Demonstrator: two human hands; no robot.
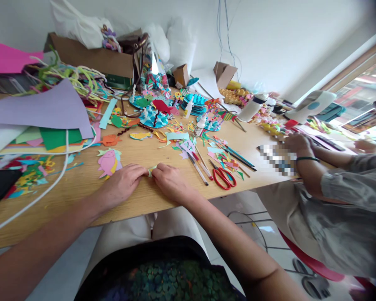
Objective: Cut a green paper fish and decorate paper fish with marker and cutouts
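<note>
My left hand and my right hand meet over the wooden table near its front edge. Pinched between their fingertips is a small pale yellow-green paper piece, mostly covered by the fingers. Just beyond my left hand lie pink paper fish cutouts, with an orange paper cutout and a yellow paper fish farther back. To the right of my right hand are pens and red-handled scissors. White glue bottles stand upright behind them.
Colored paper sheets and scraps cover the left side, crossed by a white cable. Blue decorated paper plates sit at the back before a cardboard box. A co-worker's hands work at the right.
</note>
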